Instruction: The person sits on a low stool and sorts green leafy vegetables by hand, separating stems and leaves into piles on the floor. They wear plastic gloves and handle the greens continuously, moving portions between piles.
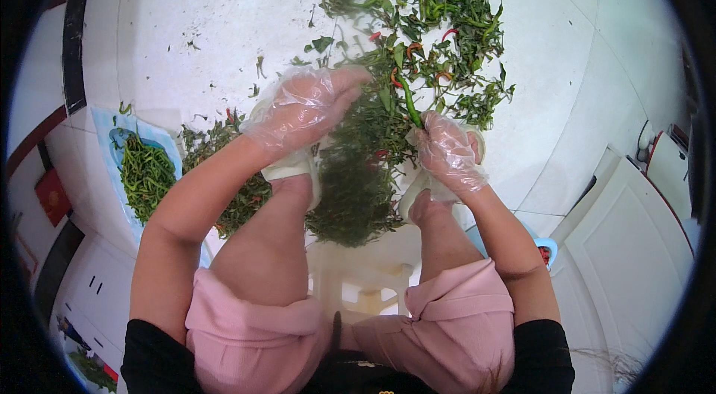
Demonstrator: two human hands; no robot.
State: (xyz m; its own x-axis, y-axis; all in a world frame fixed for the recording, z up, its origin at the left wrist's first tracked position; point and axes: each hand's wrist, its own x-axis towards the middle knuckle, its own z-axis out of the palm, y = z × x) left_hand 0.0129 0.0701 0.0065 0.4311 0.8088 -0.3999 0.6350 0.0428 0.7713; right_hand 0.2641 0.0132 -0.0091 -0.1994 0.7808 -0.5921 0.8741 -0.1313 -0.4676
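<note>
Both my hands wear clear plastic gloves. My right hand (447, 151) is closed on a long green chili pepper (409, 103), which points up and away from the fingers. My left hand (313, 103) is over the left edge of a heap of chili leaves and stems (358, 181) between my feet; its fingers are extended and close together, and whether they hold anything cannot be told. Beyond the hands spread more chili leaves (475, 19) with green peppers among them. A red chili pepper (449, 34) and a few orange ones lie there too.
Green peppers (146, 176) are piled on a blue-and-white sheet (106, 131) at the left. Another leaf heap (246, 204) lies beside my left foot. A light blue container (548, 246) with red contents stands by my right leg. White cabinet doors (626, 237) are at the right.
</note>
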